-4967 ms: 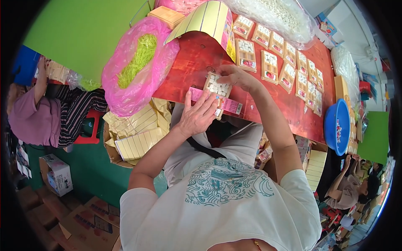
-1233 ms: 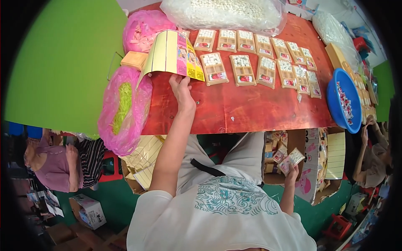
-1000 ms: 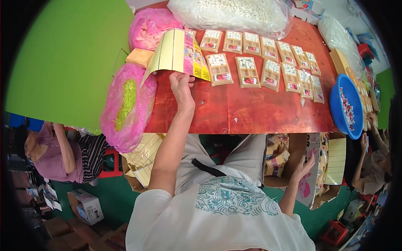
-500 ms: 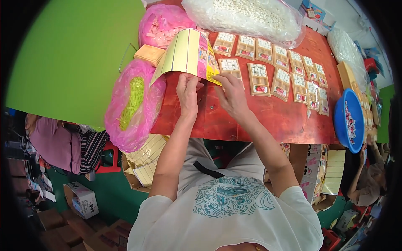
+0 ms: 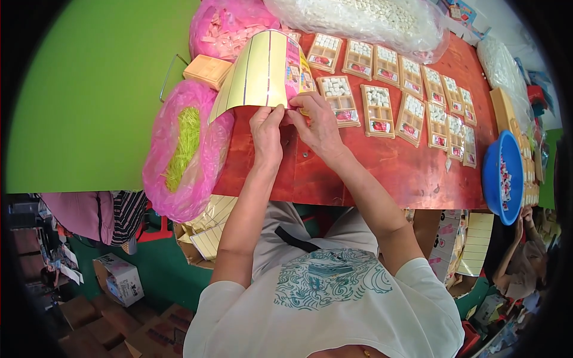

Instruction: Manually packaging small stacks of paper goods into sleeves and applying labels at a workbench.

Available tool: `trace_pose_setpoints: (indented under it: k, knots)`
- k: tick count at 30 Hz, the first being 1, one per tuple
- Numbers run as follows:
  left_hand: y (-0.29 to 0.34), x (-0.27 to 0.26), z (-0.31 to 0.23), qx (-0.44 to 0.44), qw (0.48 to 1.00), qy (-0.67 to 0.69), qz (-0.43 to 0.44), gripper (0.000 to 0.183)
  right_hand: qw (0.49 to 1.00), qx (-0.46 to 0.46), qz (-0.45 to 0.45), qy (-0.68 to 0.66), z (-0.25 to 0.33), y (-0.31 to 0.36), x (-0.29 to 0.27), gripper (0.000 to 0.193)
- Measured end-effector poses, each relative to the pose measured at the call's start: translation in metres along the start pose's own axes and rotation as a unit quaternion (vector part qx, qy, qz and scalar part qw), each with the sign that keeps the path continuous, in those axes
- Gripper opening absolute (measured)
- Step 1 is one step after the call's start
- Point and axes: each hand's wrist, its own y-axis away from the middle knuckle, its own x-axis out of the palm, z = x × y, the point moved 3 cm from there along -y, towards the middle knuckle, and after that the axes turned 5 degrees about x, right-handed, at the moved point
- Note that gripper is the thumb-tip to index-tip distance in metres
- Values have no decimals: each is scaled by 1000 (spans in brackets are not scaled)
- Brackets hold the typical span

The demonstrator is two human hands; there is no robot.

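The person wore a white short-sleeved T-shirt with a teal wave-like print and sat at a red-stained, glossy tabletop. Beyond the near edge of this tabletop, the bare left hand had its bent fingers against the near edge of a curved, pale yellow sheet with dark lines and a pink-and-yellow printed end; whether it was pinching that edge could not be told. Close beside it, the bare right hand grasped the edge near the printed end between fingers and thumb. The sheet arched over the left part of the tabletop.

To its left, a translucent pink plastic bag held thin yellow-green strips. To the right stood a round blue plastic basin with small wrapped pieces inside. Past the hands, rows of light-brown rectangular compartment trays held small white pieces. Farther off, a second pink plastic bag contained pale pink pieces, and a long clear plastic bag of white pieces lay behind the trays.
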Motion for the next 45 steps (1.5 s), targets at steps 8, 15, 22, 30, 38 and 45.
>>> trace_pose_setpoints:
  k: [8, 15, 22, 30, 38, 45]
  knots:
    - [12, 2, -11, 28, 999, 37, -11, 15, 1000, 5, -16, -16, 6, 4, 3, 13]
    - [19, -12, -10, 20, 1000, 16, 10, 16, 993, 18, 19, -113, 5, 7, 4, 8]
    - [30, -20, -18, 23, 1000, -4, 10, 17, 994, 41, 22, -96, 3, 8, 6, 9]
    - [-1, -70, -11, 63, 993, -60, -74, 10, 829, 308, -79, -460, -63, -36, -80, 21]
    - [-51, -108, -27, 167, 962, -91, -194, 7, 778, 248, -182, -547, -81, 14, -207, 26]
    - [9, -66, -45, 271, 911, -173, -258, 57, 831, 245, -206, -454, -43, 84, -209, 17]
